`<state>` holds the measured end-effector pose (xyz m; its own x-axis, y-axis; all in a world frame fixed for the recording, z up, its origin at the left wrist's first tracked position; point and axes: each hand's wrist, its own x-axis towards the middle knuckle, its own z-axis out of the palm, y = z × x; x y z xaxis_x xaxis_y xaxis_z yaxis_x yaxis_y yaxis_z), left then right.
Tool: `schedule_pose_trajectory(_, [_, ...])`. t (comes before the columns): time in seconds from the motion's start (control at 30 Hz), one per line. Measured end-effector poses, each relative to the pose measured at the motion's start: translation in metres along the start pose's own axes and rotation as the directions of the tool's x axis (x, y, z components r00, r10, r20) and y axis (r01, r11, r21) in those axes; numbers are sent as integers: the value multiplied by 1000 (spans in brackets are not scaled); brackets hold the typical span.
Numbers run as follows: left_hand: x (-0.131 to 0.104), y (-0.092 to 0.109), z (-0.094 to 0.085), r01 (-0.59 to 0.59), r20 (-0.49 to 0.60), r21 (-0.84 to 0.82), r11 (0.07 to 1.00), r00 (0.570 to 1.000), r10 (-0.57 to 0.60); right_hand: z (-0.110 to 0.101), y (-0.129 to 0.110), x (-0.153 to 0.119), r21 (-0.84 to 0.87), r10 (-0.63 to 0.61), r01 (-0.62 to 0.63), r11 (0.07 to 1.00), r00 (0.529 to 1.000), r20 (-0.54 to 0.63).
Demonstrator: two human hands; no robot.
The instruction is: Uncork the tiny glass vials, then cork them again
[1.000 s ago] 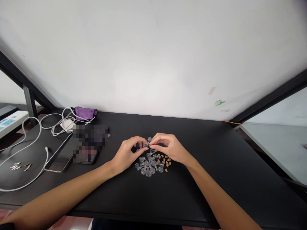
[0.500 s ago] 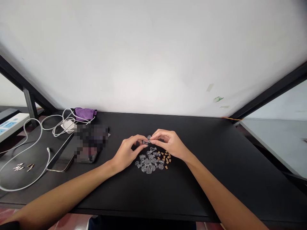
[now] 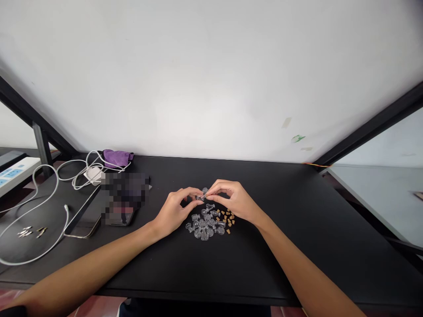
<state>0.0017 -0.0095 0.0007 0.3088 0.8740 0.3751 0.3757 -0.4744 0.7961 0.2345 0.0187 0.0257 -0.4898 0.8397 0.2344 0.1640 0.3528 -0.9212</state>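
My left hand (image 3: 175, 210) pinches a tiny clear glass bottle (image 3: 200, 197) on its side between thumb and fingers. From the right, my right hand (image 3: 231, 198) brings thumb and forefinger together at the bottle's neck, on what looks like a small cork stopper, mostly hidden by the fingertips. Just behind the fingertips lies another small clear bottle (image 3: 205, 190). Below both hands several miniature glass bottles (image 3: 204, 223) of different shapes are heaped on the black table (image 3: 158, 268). Several small tan corks (image 3: 229, 221) lie scattered to the right of that heap.
On the left are a phone (image 3: 84, 218), a blurred-out dark item (image 3: 124, 198), a looping white cable (image 3: 57, 176), a purple cloth (image 3: 117, 158) and small metal pieces (image 3: 25, 232). A power strip (image 3: 16, 171) stands at the far left. The white wall (image 3: 211, 88) borders the table's back.
Both hands stay almost in place, with the fingertips still meeting at the bottle. The camera view has shifted slightly.
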Motion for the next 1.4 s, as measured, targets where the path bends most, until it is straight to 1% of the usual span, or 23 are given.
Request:
schedule_pose_trajectory(0.13, [0, 1, 0, 15, 2, -6, 1000, 1000, -15, 0, -1, 0, -62, -27, 26, 998, 1000, -6])
schedule_pose_trajectory(0.33, [0, 1, 0, 33, 13, -17, 999, 999, -33, 0, -5, -2, -100, -37, 36, 994, 999, -11])
schedule_pose_trajectory(0.43, [-1, 0, 0, 36, 20, -18, 999, 999, -36, 0, -8, -2, -136, -60, 59, 989, 998, 0])
schedule_pose_trajectory(0.7, [0, 0, 1, 25, 12, -18, 1000, 1000, -25, 2, -9, -3, -204, -129, 130, 970, 991, 18])
schedule_pose_trajectory(0.97, [0, 3, 1, 12, 5, -17, 1000, 1000, -12, 3, -11, -7, -291, -143, 152, 944, 988, 51])
schedule_pose_trajectory(1.07, [0, 2, 1, 16, 14, -12, 1000, 1000, -16, 4, -11, -6, -268, -114, 119, 956, 993, 34])
schedule_pose_trajectory(1.23, [-1, 0, 0, 39, 23, -16, 999, 999, -39, 5, -7, -3, -184, -58, 51, 982, 998, -36])
schedule_pose_trajectory(1.4, [-2, -1, 1, 45, 27, -37, 998, 999, -44, 5, -3, -1, -98, -12, 5, 995, 997, -71])
